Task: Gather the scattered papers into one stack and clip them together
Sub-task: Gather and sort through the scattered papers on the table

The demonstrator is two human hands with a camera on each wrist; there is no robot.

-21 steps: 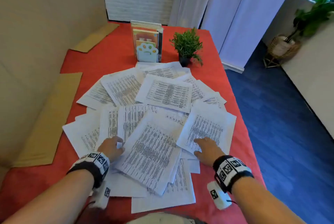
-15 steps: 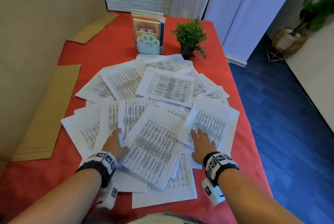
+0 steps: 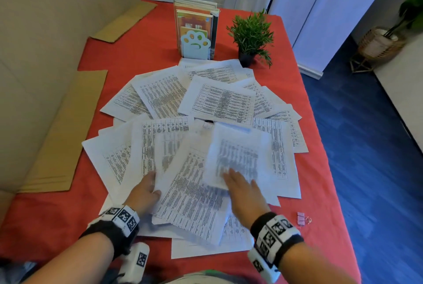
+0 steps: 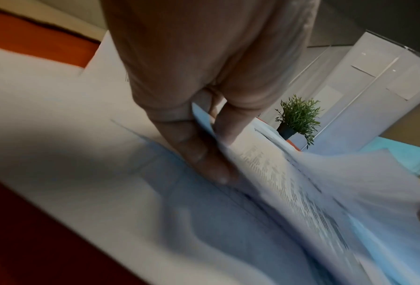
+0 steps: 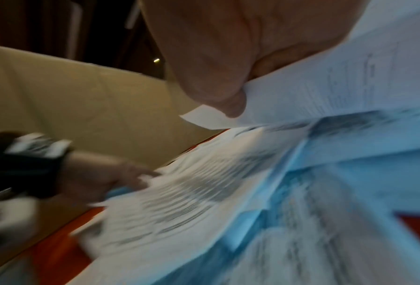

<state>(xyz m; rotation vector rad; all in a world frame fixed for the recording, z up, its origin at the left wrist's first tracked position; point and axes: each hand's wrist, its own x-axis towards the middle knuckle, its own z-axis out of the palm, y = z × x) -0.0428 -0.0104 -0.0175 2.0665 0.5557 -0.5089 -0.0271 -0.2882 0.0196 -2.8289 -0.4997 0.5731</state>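
Both hands are down in the spread now. The left hand point(image 3: 143, 194) sits lower centre-left of the head view, and the left wrist view shows its thumb and fingers point(image 4: 205, 164) pinching the edge of a few sheets. The right hand point(image 3: 246, 192) lies lower centre, fingers stretched flat on a blurred top sheet point(image 3: 238, 155); the right wrist view suggests the thumb is tucked against that sheet's corner, so it reads as a flat press with a light nip, though the blur keeps me from being sure.

The papers point(image 3: 219, 102) fan out from the hands toward the top of the frame, across the red bench point(image 3: 142, 52), reaching almost to the book stand point(image 3: 195, 29) and the little potted plant point(image 3: 251, 34). That is the relation that counts: nearly everything loose lies beyond the fingertips, long sides mostly running away from the person, so my read is the next pull wants to be a rake inward from both flanks.

The pink binder clip point(image 3: 302, 217) lies on bare cloth at lower right, just outside the right wrist, clearly the nearer hand for it. Stacking is barely begun; clipping is a way off.
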